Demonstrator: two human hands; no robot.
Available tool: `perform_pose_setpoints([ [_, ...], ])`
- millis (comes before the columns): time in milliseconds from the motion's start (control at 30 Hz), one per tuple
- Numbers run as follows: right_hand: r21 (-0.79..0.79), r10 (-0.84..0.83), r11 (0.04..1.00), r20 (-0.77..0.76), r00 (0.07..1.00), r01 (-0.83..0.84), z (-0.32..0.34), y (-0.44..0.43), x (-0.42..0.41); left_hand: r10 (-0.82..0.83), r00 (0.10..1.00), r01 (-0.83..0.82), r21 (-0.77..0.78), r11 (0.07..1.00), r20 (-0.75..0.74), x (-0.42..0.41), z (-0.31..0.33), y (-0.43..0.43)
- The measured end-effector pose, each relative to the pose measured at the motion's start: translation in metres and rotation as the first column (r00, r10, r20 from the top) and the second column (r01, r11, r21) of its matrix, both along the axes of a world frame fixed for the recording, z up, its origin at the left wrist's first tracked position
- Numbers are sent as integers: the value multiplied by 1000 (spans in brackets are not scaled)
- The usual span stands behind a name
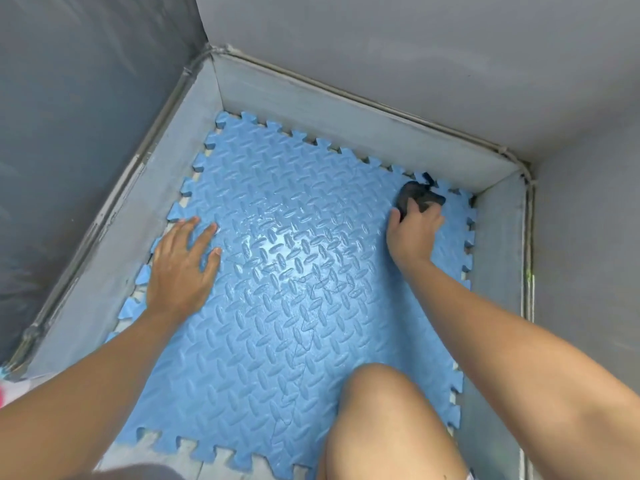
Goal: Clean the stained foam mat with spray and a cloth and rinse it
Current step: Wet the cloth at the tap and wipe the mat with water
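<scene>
Blue foam mat (pixel 294 306) lies flat on the floor in a corner, boxed in by grey baseboard (pixel 346 123) on the far, left and right sides under grey walls (pixel 381 64). Its puzzle-tooth edges sit just beside the baseboard. The surface is embossed diamond-plate tread, the only marking visible on it.

Left hand (pixel 180 271): palm down on the mat near its left edge, fingers straight and spread, pressing flat.

Right hand (pixel 414 233): at the mat's far right corner, fingers curled round a dark cloth (pixel 415 197), which is bunched and touching the mat (part of it pokes out past the fingertips).

A glossy wet patch (pixel 277 244) sits mid-mat between the hands. Thin dark scribble lines (pixel 306 327) run from the centre toward the bare knee (pixel 381 410), which is over the mat's near right part.
</scene>
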State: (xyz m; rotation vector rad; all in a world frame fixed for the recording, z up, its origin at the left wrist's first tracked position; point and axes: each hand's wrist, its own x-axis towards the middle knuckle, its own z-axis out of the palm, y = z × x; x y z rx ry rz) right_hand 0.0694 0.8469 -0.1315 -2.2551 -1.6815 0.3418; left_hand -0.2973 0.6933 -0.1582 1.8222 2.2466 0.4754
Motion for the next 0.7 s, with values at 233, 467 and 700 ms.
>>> perform_pose_setpoints([
  [233, 22, 573, 820, -4, 820, -572, 7, -12, -221, 14, 999, -15, 23, 1000, 48, 2, 5, -1],
  [467, 23, 509, 861, -8, 861, -509, 0, 27, -146, 10, 998, -10, 4, 1000, 56, -1, 3, -3],
  [700, -7, -129, 992, 23, 991, 130, -4, 19, 48, 16, 999, -16, 11, 1000, 44, -1, 1, -1],
])
